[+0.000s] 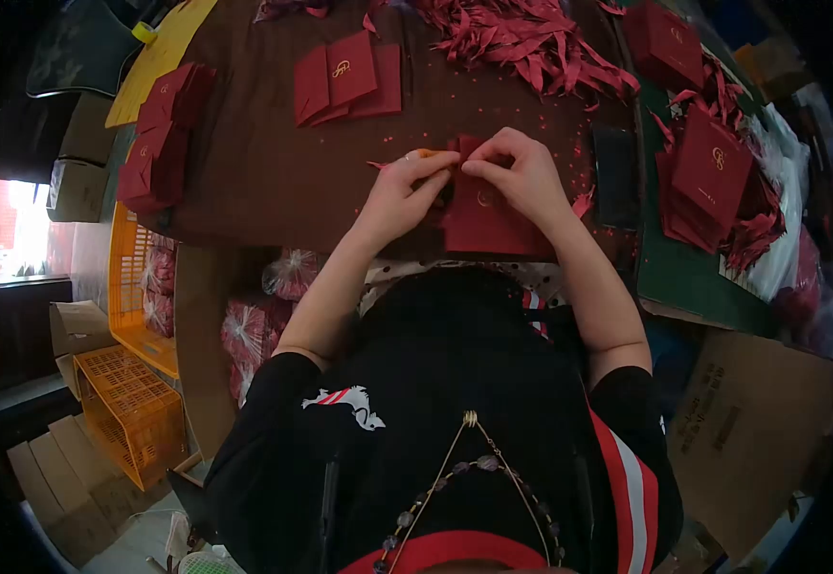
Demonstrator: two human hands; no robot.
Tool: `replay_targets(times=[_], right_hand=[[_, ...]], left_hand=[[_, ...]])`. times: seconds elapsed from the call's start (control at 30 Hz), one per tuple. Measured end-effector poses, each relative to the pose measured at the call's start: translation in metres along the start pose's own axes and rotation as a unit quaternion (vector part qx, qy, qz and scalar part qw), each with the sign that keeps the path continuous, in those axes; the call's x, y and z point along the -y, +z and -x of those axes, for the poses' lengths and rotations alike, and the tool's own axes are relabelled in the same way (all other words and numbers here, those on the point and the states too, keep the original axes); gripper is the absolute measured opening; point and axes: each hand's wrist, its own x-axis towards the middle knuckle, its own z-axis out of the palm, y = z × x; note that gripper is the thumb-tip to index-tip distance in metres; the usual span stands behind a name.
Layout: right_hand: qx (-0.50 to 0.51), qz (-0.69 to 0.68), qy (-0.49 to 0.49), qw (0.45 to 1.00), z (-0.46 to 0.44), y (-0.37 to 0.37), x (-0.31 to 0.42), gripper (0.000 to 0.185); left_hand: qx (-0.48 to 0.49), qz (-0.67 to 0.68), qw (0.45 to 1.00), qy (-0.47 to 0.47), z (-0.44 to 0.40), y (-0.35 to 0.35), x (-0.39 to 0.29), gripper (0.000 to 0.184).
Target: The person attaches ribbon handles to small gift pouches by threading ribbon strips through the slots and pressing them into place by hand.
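A dark red paper bag point(493, 218) with a small gold mark lies on the brown tabletop near its front edge. My left hand point(407, 191) is at the bag's top edge on the left, with thumb and fingers pinched together. My right hand point(517, 172) pinches at the same top edge, its fingertips close to those of my left hand. What lies between the fingertips is too small to make out. A bit of red ribbon shows beside my left hand, and another by my right wrist.
Red ribbons point(531, 48) are heaped at the back. Flat red bags point(349, 77) lie behind my left hand, with more bags point(153, 167) at the left edge. A green table point(694, 287) on the right holds stacked bags point(713, 167). Orange crates point(134, 402) stand lower left.
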Motion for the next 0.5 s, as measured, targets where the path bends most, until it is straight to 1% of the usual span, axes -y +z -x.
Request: replay_targets(times=[0.07,0.1,0.17,0.2,0.27,0.3,0.33,0.37,0.4,0.47,0.5], right_hand=[[0.026,-0.028,0.031,0.999,0.001,0.003,-0.001,0.024],[0.025,-0.029,0.030,0.999,0.001,0.004,-0.002,0.024],[0.029,-0.057,0.037,0.997,0.001,0.004,-0.003,0.025],[0.028,-0.057,0.037,0.997,0.000,0.002,-0.003,0.025],[0.096,-0.131,0.137,0.977,-0.002,-0.003,-0.004,0.031],[0.095,-0.132,0.138,0.977,-0.004,-0.005,-0.008,0.031],[0.074,-0.017,0.060,0.995,-0.006,-0.007,-0.013,0.036],[0.052,0.097,-0.020,0.994,-0.007,-0.009,-0.017,0.042],[0.045,0.168,-0.016,0.985,-0.008,-0.012,-0.015,0.050],[0.047,0.187,0.002,0.981,-0.012,-0.017,-0.020,0.050],[0.050,0.205,0.017,0.977,-0.015,-0.018,-0.023,0.051]], left_hand=[[-0.015,0.012,0.994,-0.103,-0.001,0.001,-0.010,0.027],[-0.015,0.010,0.995,-0.103,-0.002,0.002,-0.005,0.027],[-0.060,-0.090,0.994,0.025,-0.005,0.004,0.012,0.026],[-0.059,-0.091,0.994,0.025,-0.007,0.005,0.013,0.026],[-0.083,-0.137,0.985,0.060,-0.011,0.010,0.013,0.018],[-0.082,-0.137,0.985,0.060,-0.013,0.012,0.012,0.018],[-0.097,-0.190,0.974,0.081,-0.016,0.015,0.010,0.015],[-0.112,-0.242,0.958,0.102,-0.019,0.016,0.011,0.011],[-0.109,-0.242,0.959,0.101,-0.022,0.015,0.015,0.011],[-0.100,-0.281,0.949,0.103,-0.031,0.013,0.027,0.008],[-0.091,-0.278,0.952,0.095,-0.033,0.012,0.027,0.008]])
